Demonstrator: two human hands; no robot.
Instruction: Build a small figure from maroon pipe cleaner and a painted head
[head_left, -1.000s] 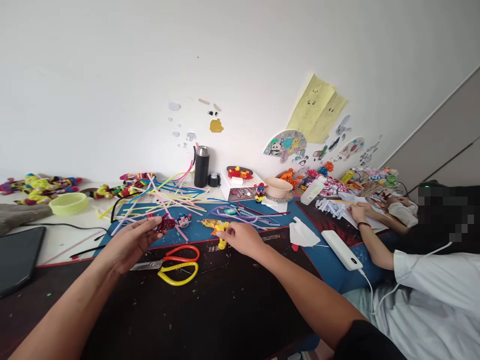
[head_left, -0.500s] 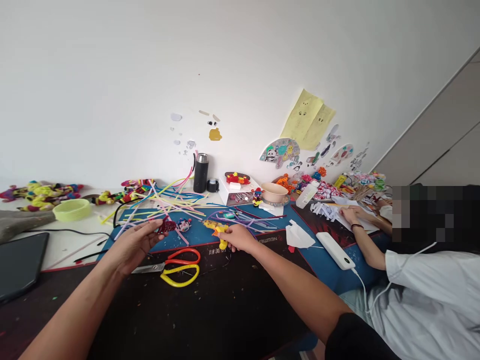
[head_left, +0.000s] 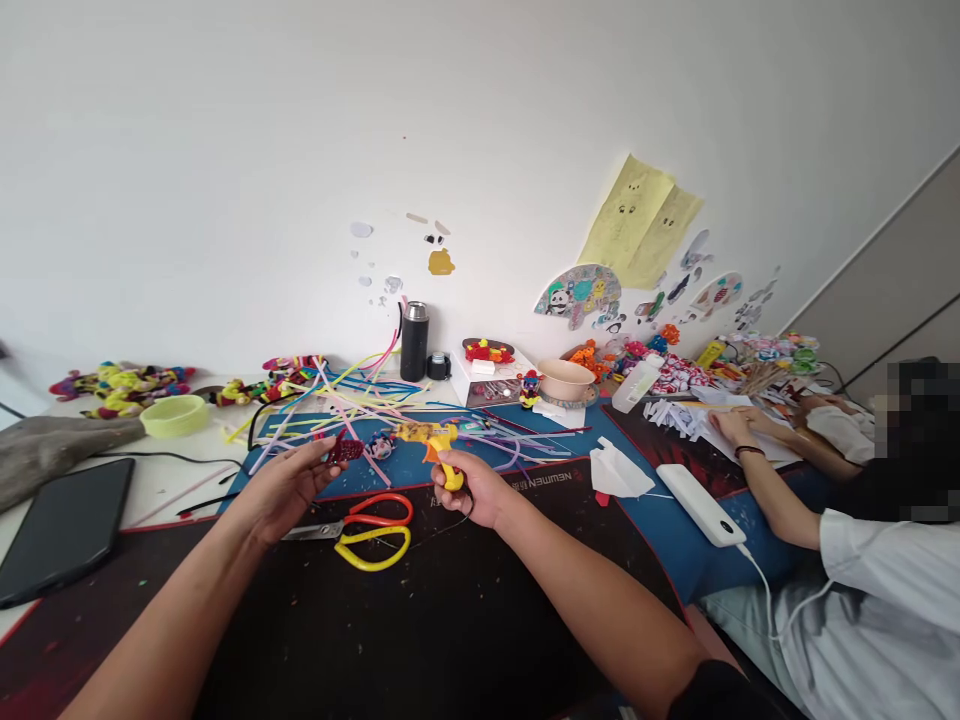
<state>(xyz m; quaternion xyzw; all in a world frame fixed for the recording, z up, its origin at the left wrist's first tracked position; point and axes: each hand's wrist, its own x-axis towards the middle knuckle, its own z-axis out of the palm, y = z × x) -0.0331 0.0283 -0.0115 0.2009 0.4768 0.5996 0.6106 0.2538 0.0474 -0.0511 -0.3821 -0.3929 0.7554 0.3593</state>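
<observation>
Left of centre in the lower half of the frame, the left hand pinches a dark red fuzzy piece, a small doll head just right of it; I cannot tell whether they join. At lower centre, the right hand grips a yellow glue gun, nozzle leftward, above scissors on a black mat.

Soft, even light; smooth white wall greys upper right. Edges stretch. Fine detail by my bare left hand smears.
</observation>
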